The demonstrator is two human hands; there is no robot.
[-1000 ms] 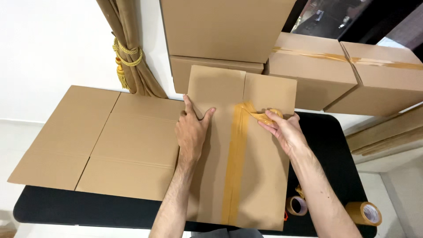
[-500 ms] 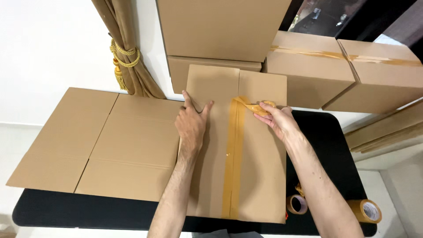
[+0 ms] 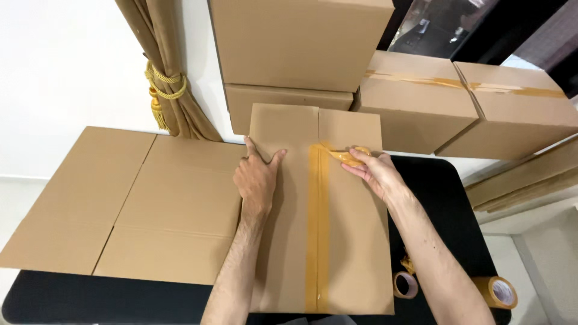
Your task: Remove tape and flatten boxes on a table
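Here left hand [image 3: 257, 180] lies flat on box [image 3: 355, 241], right hand [image 3: 376, 173] pinching tape [image 3: 343, 155]

a packing room: stacked cardboard boxes [image 3: 301, 42], tape rolls [image 3: 406, 284].

White wall [image 3: 66, 66] fills the left side, plain and evenly lit, pretty bright overall. A tan curtain [image 3: 159, 48] hangs bunched against it, tied back with a yellow tassel cord [image 3: 161, 90]. The work surface is a black table [image 3: 448, 198], and its far right corner shows against a pale floor [image 3: 545, 265]. Sealed cardboard boxes [image 3: 421, 114] are stacked behind the table's far edge, with a bigger one [image 3: 295, 42] on top toward the middle. Upper right there's a dark window or glass panel [image 3: 481, 27], hard to make out. Some wooden boards [image 3: 524, 180] lean off past the table's right edge.
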